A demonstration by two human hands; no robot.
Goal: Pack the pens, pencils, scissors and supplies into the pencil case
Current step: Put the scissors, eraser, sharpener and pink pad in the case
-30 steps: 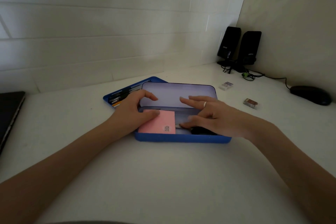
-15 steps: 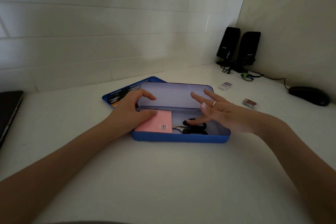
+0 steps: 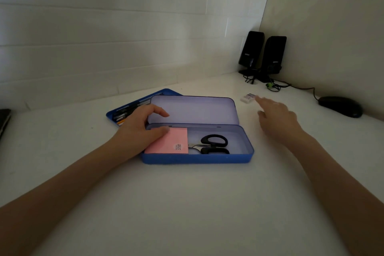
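Right hand (image 3: 278, 117) no longer over the scissors (image 3: 214, 144): half a second ago hovering above the case, now out past its right end, fingers straight and apart, tip nearly at the little white eraser (image 3: 248, 98). Holding nothing yet. Scissors lying flat in the blue pencil case (image 3: 197, 159), blades tucked under the pink sticky-note pad (image 3: 169, 141). Left hand (image 3: 141, 129) same spot as before, thumb pressing the pad, fingers loosely curled over the back wall by the open lid (image 3: 193, 108). Pens sitting in the blue tray (image 3: 128, 110) behind. Eraser probably next; small brown thing from earlier now hidden by the hand.
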